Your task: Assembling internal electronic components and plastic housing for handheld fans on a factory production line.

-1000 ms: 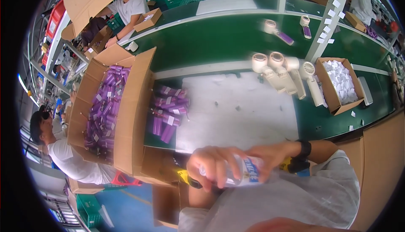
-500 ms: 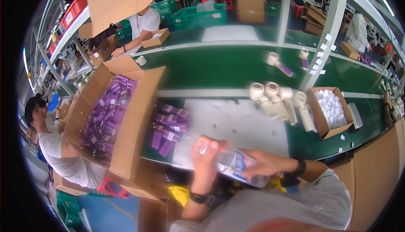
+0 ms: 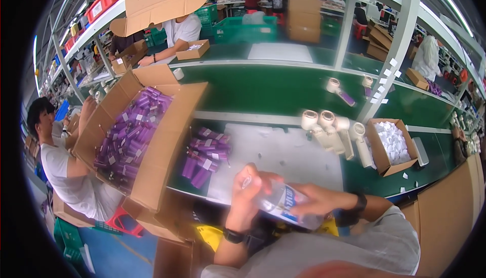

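Observation:
A clear plastic bottle with a blue and white label lies tilted between my two hands, over the near edge of the bench. Its neck end points to the left, where my left hand is closed around the top and the white cap. My right hand wraps the bottle's body from the right side. Beyond my hands lies a white sheet on the green bench. Purple battery packs with white tags sit in a small pile left of the sheet.
A large carton of purple packs stands at the left. Several cream handheld fans lie at the sheet's far right, beside a small box of white pieces. Two more fans rest on the green belt. A co-worker sits at far left.
The view has shifted slightly, so the scene sits a little differently. Both my hands keep their hold on the bottle. The co-worker at left has raised a hand near the carton.

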